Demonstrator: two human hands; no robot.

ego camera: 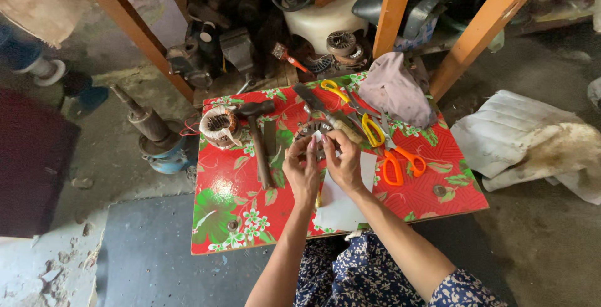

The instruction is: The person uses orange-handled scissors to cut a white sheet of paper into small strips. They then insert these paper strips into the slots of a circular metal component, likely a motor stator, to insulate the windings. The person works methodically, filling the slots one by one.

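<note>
Both forearms reach forward from the lap and meet over the middle of the surface (238, 219), a small low one covered in a red cloth printed with green leaves and white flowers. The left hand (302, 170) is raised with its back to the camera, fingers curled in, and its fingertips pinch a small white slip of paper (317, 137). The right hand (343, 160) comes in from the other side, thumb and forefinger closed on the same slip, so the two hands nearly touch at the tips. The slip is tiny and pale, held just above a round metal stator (307, 132) with a toothed ring; most of that part is hidden behind the fingers.

Under the right wrist lies a larger white sheet (341, 204), flat, reaching to the near edge. Left of the hands a dark hammer (258, 138) lies with its head away from the person, and beyond it sits a wound motor coil (219, 127) with copper wire. To the right are yellow-handled scissors (369, 125) and, a little nearer, orange-handled scissors (400, 160), both lying flat. A crumpled mauve cloth (395, 88) sits at the far right corner. Orange wooden legs (394, 6) rise behind, with dark machine parts piled between them, and the person's lap shows a dark blue flowered dress (363, 276).
</note>
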